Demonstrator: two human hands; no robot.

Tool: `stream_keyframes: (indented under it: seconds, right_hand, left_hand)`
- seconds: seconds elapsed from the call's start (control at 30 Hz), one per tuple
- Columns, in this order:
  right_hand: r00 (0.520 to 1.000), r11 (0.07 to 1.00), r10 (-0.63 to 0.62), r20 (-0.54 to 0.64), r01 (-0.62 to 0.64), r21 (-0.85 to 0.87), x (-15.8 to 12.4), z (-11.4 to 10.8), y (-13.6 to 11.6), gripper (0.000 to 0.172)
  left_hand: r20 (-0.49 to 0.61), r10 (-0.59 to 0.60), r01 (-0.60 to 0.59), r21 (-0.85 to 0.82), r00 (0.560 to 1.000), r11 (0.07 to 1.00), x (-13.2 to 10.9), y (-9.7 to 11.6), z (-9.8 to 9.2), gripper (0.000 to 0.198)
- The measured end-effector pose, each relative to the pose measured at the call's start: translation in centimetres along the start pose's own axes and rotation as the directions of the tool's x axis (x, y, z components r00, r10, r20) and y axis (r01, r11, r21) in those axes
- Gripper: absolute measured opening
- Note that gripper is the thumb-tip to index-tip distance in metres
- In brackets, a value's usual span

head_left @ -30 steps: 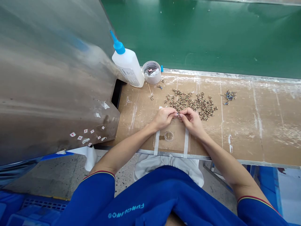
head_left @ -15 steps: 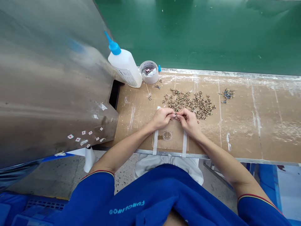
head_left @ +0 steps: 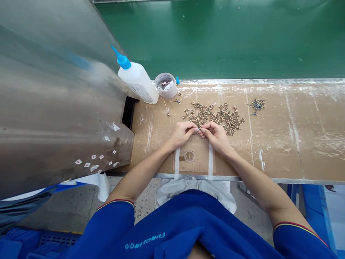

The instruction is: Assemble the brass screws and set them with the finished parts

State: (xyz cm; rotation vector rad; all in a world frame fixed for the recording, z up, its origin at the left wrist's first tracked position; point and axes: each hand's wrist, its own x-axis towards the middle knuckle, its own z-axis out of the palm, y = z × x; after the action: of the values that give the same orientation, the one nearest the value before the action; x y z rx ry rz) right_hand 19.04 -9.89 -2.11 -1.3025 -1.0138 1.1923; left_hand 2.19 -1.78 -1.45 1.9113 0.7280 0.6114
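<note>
**A Close Two-Handed Pinch**

The left hand (head_left: 182, 133) and right hand (head_left: 216, 136) meet, fingertips closed on a tiny metal part (head_left: 199, 128), too small to make out. Just beyond lies a heap of brass fittings (head_left: 212, 117). A clear dish (head_left: 189, 156) sits nearer, between tape strips (head_left: 177, 163). The blue shirt (head_left: 172, 230) carries upside-down lettering (head_left: 145, 240), roughly "FUNGLING"; the white squeeze bottle's (head_left: 136, 81) label is unreadable.

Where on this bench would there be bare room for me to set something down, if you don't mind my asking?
The widest bare patch is the cardboard right of the small blue-tipped parts. A narrower strip lies between the metal panel and the left hand. It's crowded at the brass parts, and by the glue bottle and tape roll.
</note>
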Motion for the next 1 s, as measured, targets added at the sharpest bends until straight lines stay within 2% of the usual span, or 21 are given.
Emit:
stream_keyframes:
  seconds: [0.2, 0.37, 0.77, 1.0]
  right_hand:
    - [1.0, 1.0, -0.01, 0.028, 0.011, -0.027, -0.15, 0.17, -0.05, 0.051]
    - [0.998, 1.0, 0.004, 0.057, -0.002, -0.026, -0.29, 0.12, 0.07, 0.05]
    - [0.994, 0.998, 0.005, 0.106, 0.001, -0.06, -0.4, 0.2, -0.25, 0.047]
    - [0.999, 0.997, -0.013, 0.043, 0.016, -0.072, -0.02, 0.12, -0.38, 0.046]
  left_hand:
    - [0.027, 0.057, -0.058, 0.046, 0.998, 0.997, -0.14, -0.12, 0.02, 0.024]
    - [0.032, 0.096, -0.096, 0.008, 0.995, 0.995, -0.22, -0.38, 0.06, 0.024]
    - [0.094, 0.053, -0.052, -0.015, 0.994, 0.999, -0.15, -0.15, -0.26, 0.022]
    - [0.104, 0.033, -0.028, -0.048, 0.994, 0.998, -0.03, 0.54, -0.7, 0.026]
